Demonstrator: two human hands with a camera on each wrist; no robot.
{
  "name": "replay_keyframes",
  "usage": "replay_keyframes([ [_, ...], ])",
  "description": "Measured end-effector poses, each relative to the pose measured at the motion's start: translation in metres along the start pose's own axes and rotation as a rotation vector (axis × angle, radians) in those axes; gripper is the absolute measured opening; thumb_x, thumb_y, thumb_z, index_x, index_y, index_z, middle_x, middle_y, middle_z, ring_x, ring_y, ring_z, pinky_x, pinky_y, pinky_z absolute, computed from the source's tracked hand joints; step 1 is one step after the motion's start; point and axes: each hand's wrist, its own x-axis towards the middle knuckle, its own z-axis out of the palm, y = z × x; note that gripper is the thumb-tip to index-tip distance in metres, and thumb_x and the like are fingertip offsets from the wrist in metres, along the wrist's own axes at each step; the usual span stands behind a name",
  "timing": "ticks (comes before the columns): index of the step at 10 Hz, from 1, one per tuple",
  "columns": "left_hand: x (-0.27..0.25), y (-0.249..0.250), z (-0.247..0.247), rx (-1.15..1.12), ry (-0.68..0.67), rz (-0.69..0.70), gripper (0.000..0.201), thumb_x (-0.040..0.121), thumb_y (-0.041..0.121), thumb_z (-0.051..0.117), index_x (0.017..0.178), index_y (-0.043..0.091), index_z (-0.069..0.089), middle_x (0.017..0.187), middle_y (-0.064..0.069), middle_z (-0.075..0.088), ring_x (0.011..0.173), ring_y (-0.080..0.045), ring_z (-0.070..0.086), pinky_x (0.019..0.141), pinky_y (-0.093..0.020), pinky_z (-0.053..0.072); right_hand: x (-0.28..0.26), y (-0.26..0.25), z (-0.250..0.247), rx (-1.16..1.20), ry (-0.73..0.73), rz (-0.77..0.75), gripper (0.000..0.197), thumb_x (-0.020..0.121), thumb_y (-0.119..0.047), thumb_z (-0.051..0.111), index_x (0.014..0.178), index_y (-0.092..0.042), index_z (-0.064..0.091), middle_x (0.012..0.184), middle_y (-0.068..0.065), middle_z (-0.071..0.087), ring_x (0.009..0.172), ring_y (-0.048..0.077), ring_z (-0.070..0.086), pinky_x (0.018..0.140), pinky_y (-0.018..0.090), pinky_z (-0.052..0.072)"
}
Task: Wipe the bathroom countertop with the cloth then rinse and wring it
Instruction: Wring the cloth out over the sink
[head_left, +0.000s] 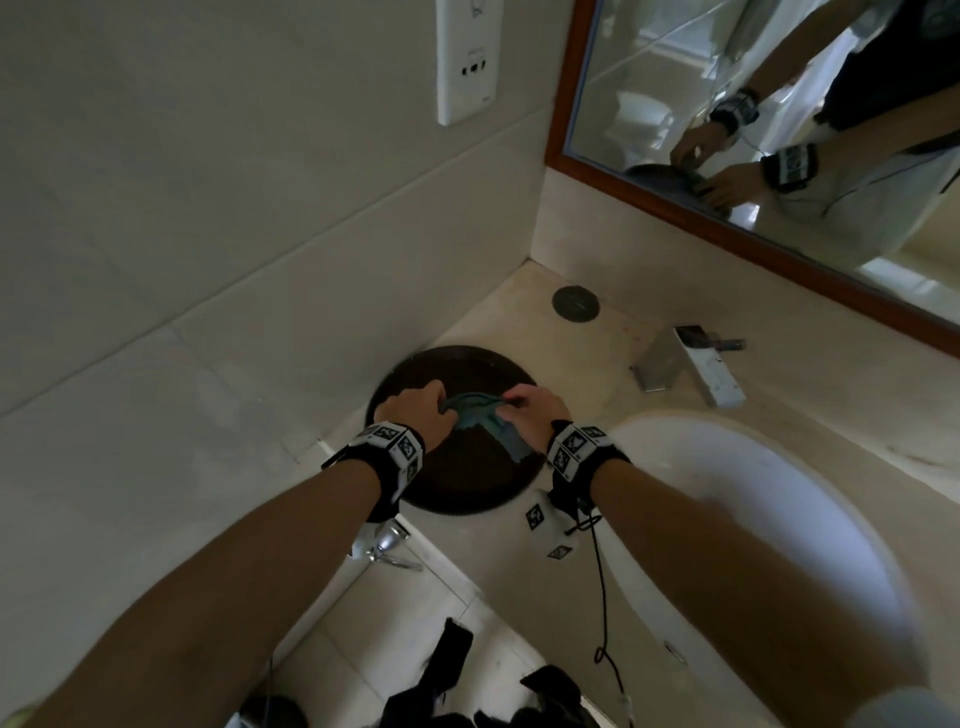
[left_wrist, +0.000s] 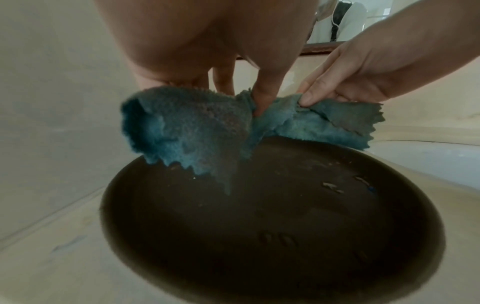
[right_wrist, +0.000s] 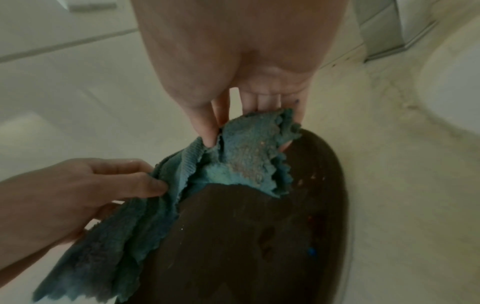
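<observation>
Beige stone worktop (head_left: 582, 358), running along the wall and mirror (head_left: 779, 130), with a white basin (head_left: 727, 519) sunk into its near right part and a tap (head_left: 685, 364) at the back edge behind it. Round dark tray (head_left: 467, 483) at the worktop's left end, hard against the side wall. Just above that tray, the teal cloth (head_left: 483, 421), bunched and stretched roughly left to right between the two hands, long axis parallel to the worktop's back edge. Left hand (head_left: 421, 410) pinching the left end, fingers curled round a fold; right hand (head_left: 535, 410) pinching the right end between thumb and fingertips. Basin and tap lying to the right of the cloth, so the right hand the nearer one for carrying it over to rinse.

From the left wrist view, a scalloped corner hanging down to, perhaps touching, the tray: hard to tell. From the right wrist view alone, pale gritty soiling on the cloth's upper face and small specks on the tray floor, lost in the dim head view.
</observation>
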Motion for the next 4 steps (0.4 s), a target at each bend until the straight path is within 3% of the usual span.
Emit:
replay_keyframes([
  [1,0.0003,-0.0087,0.0019,-0.005,-0.023,0.001,0.032,0.084,0.048,0.052,0.108,0.028,0.052,0.105,-0.008,0.065,0.096,-0.032,0.062,0.08,-0.036,0.048,0.0056,-0.0046,0.0107,-0.006,-0.006,0.024,0.033,0.091,-0.033,0.057,0.121,-0.02,0.061,0.121,0.005,0.063,0.108,0.025,0.058,0.085,0.029,0.042],
  [2,-0.0003,-0.0143,0.0011,-0.014,-0.046,0.001,0.036,0.081,0.052,0.055,0.111,0.032,0.054,0.108,-0.006,0.065,0.099,-0.03,0.061,0.083,-0.035,0.047,0.0054,-0.0066,0.0132,-0.036,-0.026,0.052,0.036,0.09,-0.034,0.059,0.124,-0.024,0.058,0.127,0.002,0.061,0.115,0.024,0.056,0.094,0.032,0.043],
  [4,0.0019,-0.0159,-0.0036,-0.04,-0.03,0.063,0.041,0.079,0.054,0.057,0.112,0.031,0.053,0.107,-0.004,0.059,0.095,-0.027,0.059,0.082,-0.036,0.048,0.0085,-0.0023,0.0095,-0.022,-0.004,0.059,0.035,0.086,-0.034,0.061,0.12,-0.032,0.058,0.127,0.002,0.056,0.109,0.024,0.056,0.086,0.032,0.047],
])
